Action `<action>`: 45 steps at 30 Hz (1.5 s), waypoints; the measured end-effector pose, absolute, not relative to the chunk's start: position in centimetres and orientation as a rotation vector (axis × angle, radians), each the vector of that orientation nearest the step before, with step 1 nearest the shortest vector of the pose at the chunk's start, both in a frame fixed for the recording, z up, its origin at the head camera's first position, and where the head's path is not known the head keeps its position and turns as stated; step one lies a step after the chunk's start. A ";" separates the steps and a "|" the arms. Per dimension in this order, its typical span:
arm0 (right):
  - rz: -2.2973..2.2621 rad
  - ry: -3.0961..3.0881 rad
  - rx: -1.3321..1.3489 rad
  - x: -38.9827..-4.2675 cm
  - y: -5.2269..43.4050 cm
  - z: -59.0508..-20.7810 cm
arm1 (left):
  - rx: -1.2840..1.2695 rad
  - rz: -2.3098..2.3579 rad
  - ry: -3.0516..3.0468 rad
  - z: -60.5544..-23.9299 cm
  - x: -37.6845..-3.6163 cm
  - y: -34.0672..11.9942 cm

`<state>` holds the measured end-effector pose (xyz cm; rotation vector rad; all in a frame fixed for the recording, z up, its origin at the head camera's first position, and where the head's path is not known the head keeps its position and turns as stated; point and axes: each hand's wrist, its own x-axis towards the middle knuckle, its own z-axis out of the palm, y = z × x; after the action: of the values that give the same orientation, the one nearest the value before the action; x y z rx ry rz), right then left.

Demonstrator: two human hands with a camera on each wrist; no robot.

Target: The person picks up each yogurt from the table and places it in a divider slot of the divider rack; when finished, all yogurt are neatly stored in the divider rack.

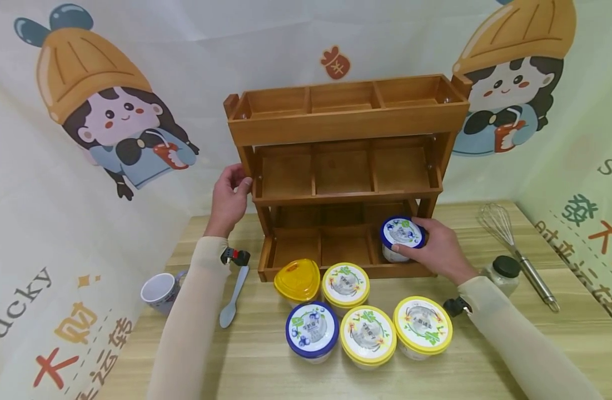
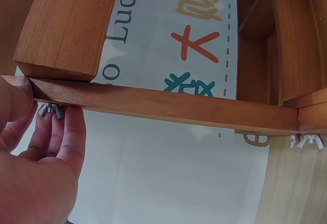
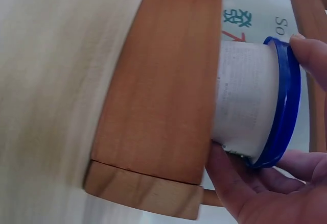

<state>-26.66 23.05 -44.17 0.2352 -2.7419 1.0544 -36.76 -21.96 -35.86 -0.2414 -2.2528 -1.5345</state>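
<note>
Fingers [image 3: 240, 183] of the right hand [image 1: 438, 253] are curling round a blue-lidded cup [image 1: 402, 238], thumb on one side and the rest wrapping the other, so it's a proper grip on the white body and blue rim. That cup is sitting in the right-hand compartment of the bottom tier of the wooden rack [image 1: 346, 125], and from the right wrist view it's pressing right up against the rack's front rail. Can't tell if it's fully resting on the shelf floor or not.

Over on the other side the left hand [image 1: 229, 197] is gripping the rack's left upright, thumb on the front edge and fingers [image 2: 71, 137] going round behind, right by a wing nut [image 2: 50, 110].

On the counter [image 1: 255, 355] just in front of the rack, five more cups are waiting: a yellow triangular-lidded tub [image 1: 297, 279], a yellow-lidded cup [image 1: 346, 284] beside it, then a front row with another blue-lidded one [image 1: 312, 329] and two more yellow ones [image 1: 368, 335] [image 1: 422, 325], all packed close together.

Also lying around: a plastic spoon [image 1: 233, 300] and a mug [image 1: 159, 291] to the left, a whisk [image 1: 516, 250] and a small black-capped jar [image 1: 503, 273] to the right.
</note>
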 end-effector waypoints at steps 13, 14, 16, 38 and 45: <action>0.934 -2.788 0.278 -27.1 22.9 -44.7 | -0.250 -1.517 -2.248 -36.0 -37.0 -21.5; 0.932 -2.791 0.286 -27.1 23.0 -44.7 | -0.253 -1.523 -2.243 -36.0 -37.0 -21.5; 0.935 -2.793 0.300 -27.0 23.0 -44.7 | -0.259 -1.528 -2.237 -36.0 -37.0 -21.5; 0.969 -2.725 0.455 -20.6 24.9 -43.5 | -0.257 -1.510 -2.260 -36.0 -36.7 -21.9; 0.976 -2.685 0.554 -18.8 25.3 -44.2 | -0.256 -1.514 -2.263 -36.1 -36.7 -21.9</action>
<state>-18.85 25.34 -44.22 0.5537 -2.6848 0.9765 -36.67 -21.93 -36.14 -0.2561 -2.2632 -1.5142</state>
